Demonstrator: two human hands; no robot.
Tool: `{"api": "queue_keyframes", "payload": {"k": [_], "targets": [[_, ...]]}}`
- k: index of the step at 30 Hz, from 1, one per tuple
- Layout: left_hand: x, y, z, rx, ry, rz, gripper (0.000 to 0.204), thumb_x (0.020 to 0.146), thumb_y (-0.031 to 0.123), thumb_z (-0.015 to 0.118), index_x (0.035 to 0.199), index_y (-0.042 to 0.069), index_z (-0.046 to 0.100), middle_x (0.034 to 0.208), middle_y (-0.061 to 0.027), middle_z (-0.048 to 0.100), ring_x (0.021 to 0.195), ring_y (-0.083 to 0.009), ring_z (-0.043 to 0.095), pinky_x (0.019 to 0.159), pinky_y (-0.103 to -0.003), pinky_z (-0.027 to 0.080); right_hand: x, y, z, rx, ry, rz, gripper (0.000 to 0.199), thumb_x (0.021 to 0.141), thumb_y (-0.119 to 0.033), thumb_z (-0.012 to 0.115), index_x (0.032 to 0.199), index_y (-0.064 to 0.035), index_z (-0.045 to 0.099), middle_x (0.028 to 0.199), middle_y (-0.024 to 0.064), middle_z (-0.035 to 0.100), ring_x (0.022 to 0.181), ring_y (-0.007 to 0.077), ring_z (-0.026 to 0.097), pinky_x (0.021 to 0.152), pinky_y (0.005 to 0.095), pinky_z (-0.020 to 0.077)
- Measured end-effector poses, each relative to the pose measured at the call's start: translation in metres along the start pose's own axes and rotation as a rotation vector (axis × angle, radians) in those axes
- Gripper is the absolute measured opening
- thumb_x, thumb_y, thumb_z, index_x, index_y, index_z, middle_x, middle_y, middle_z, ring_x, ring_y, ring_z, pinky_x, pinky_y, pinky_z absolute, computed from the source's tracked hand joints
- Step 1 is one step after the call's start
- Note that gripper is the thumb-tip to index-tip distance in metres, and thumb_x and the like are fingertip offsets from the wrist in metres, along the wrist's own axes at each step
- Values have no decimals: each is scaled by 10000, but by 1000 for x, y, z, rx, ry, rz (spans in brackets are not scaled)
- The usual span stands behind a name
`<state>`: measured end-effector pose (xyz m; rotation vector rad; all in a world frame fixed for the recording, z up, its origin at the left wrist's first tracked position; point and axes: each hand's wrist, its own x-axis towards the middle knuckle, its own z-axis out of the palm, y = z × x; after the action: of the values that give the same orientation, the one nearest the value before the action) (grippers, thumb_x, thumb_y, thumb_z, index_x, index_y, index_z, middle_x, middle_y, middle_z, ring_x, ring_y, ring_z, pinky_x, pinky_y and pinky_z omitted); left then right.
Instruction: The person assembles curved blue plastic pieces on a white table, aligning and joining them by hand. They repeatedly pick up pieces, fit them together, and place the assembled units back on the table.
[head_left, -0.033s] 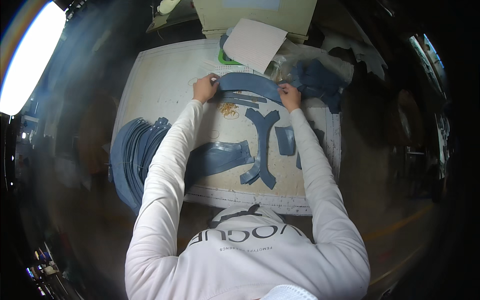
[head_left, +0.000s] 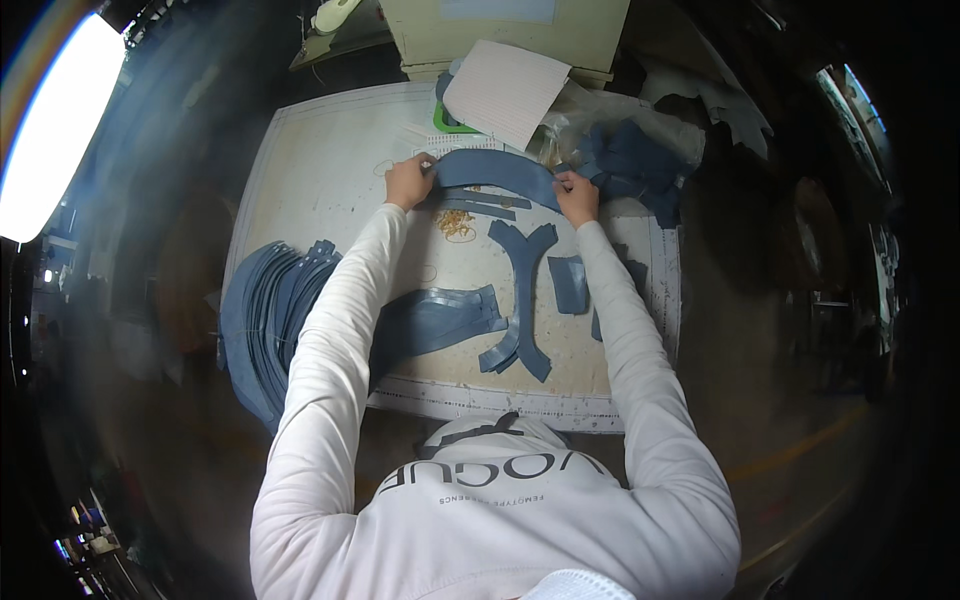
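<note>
My left hand (head_left: 408, 183) pinches the left end of a long curved blue fabric piece (head_left: 495, 170) near the far side of the table. At the other end of the same piece, the fingers of my right hand (head_left: 577, 200) are closed on it. The piece arches between them, its middle farther away than its ends. Just nearer lie narrow blue strips (head_left: 480, 205) and a small heap of yellowish rubber bands (head_left: 455, 222). A stack of blue pieces forked at both ends (head_left: 522, 285) lies nearer, left of a small four-sided blue piece (head_left: 569, 284).
Curved blue pieces are stacked thickly (head_left: 270, 320) at the table's left edge, with wider blue pieces (head_left: 440, 318) beside my left forearm. Crumpled blue fabric (head_left: 640, 160) lies by clear plastic at the far right. White paper (head_left: 505, 92) covers part of a green tray (head_left: 446, 122).
</note>
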<state>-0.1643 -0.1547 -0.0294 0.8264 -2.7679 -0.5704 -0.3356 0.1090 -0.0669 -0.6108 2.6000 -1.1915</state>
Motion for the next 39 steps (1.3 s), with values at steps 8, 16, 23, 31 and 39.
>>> {"api": "queue_keyframes", "payload": {"k": [8, 16, 23, 31, 39], "targets": [[10, 5, 20, 219, -53, 184, 838, 586, 502, 808, 1280, 119, 536, 1182, -137, 585, 1112, -324, 555, 929, -482, 421, -7, -13, -4, -402, -101, -515, 835, 679, -146, 791, 1399, -188, 370, 1243, 182, 532, 1089, 371, 564, 918, 394, 477], [17, -1, 18, 232, -136, 122, 855, 615, 525, 787, 1324, 128, 518, 1173, -159, 623, 1044, -328, 618, 924, -422, 465, 13, -25, 11, -448, -193, -441, 795, 706, -170, 783, 1399, -185, 396, 1272, 251, 482, 1120, 384, 559, 913, 441, 496], [-25, -13, -24, -50, 47, 257, 697, 768, 442, 733, 1334, 110, 500, 1313, -171, 537, 1158, -314, 558, 977, -375, 443, 9, -33, 3, -500, -134, -508, 814, 704, -242, 783, 1415, -206, 388, 1266, 198, 501, 1141, 387, 529, 983, 415, 436], [-223, -45, -119, -200, 42, -179, 213, 859, 245, 673, 900, 37, 652, 813, -30, 688, 736, -108, 653, 707, -234, 494, -137, -75, 34, -60, -441, -736, 194, 758, -202, 727, 906, -97, 659, 891, 65, 602, 912, 249, 539, 784, 353, 451], [-364, -59, -62, -17, -2, -464, 466, 633, 229, 828, 1006, 81, 592, 854, -91, 610, 796, -256, 625, 687, -368, 500, -219, -95, 85, -168, -485, -662, 355, 679, -174, 787, 976, -97, 607, 993, 66, 540, 989, 263, 515, 870, 379, 438]]}}
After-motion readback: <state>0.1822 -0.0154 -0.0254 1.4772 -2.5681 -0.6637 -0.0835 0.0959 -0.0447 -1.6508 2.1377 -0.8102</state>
